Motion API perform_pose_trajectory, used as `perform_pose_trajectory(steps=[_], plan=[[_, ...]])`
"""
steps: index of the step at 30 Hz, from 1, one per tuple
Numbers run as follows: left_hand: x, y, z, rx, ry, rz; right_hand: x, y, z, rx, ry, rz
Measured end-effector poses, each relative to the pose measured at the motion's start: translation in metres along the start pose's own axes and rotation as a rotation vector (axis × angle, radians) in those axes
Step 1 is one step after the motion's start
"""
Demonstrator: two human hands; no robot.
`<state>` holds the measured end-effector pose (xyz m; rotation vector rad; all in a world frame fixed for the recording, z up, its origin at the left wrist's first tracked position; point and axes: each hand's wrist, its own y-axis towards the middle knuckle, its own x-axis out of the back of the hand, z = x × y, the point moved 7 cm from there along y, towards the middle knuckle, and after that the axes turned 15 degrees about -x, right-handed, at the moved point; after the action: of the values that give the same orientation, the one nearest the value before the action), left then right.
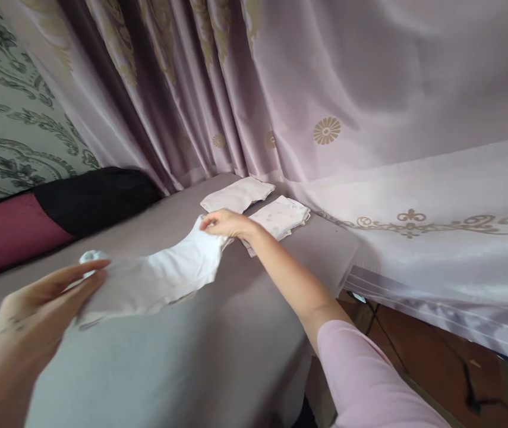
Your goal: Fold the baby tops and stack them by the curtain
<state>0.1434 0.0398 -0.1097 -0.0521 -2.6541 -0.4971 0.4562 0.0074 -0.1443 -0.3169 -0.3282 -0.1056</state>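
A folded white cloth (160,276) hangs between my two hands above the grey-covered surface. My left hand (57,303) pinches its near left end between thumb and fingers. At the far right end, the fingers of my right hand (227,224) are closed on the cloth's upper corner. Just beyond my right hand lie two folded light cloths: a plain-looking one (238,195) farther back, and a stack with a faint pattern (280,217) to its right, partly hidden by my right hand and forearm.
The grey sheet (147,368) covers the surface. A black and dark pink cushion-like item (97,199) lies along the wall at the left. Mauve curtains (369,71) hang behind and at the right. Cables (470,380) run over the brown floor at the lower right.
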Motion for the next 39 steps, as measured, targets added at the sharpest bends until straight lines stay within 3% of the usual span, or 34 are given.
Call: perform_pose_trajectory(steps=[3, 8, 13, 17, 24, 30, 35, 39], plan=[[-0.061, 0.003, -0.021, 0.043, -0.256, 0.088, 0.056, -0.015, -0.002, -0.023, -0.007, -0.157], [-0.147, -0.002, -0.054, -0.054, -0.469, 0.255, 0.125, -0.049, -0.007, 0.020, -0.069, -0.316], [-0.209, -0.016, -0.067, -0.053, -0.590, 0.346, 0.179, -0.071, -0.031, -0.086, -0.166, -0.666], [-0.245, -0.027, -0.075, -0.060, -0.681, 0.384, 0.206, -0.081, -0.048, -0.155, -0.230, -0.874], [-0.283, -0.041, -0.068, -0.007, -0.780, 0.428, 0.228, -0.094, -0.059, -0.172, -0.325, -1.042], [-0.301, -0.053, -0.049, 0.018, -0.759, 0.461, 0.230, -0.088, -0.070, -0.225, -0.373, -1.028], [-0.300, -0.051, -0.031, -0.179, -0.488, 0.404, 0.232, -0.072, -0.093, -0.312, -0.418, -1.042], [-0.302, -0.050, -0.022, -0.292, -0.345, 0.432, 0.233, -0.058, -0.116, -0.383, -0.453, -1.027]])
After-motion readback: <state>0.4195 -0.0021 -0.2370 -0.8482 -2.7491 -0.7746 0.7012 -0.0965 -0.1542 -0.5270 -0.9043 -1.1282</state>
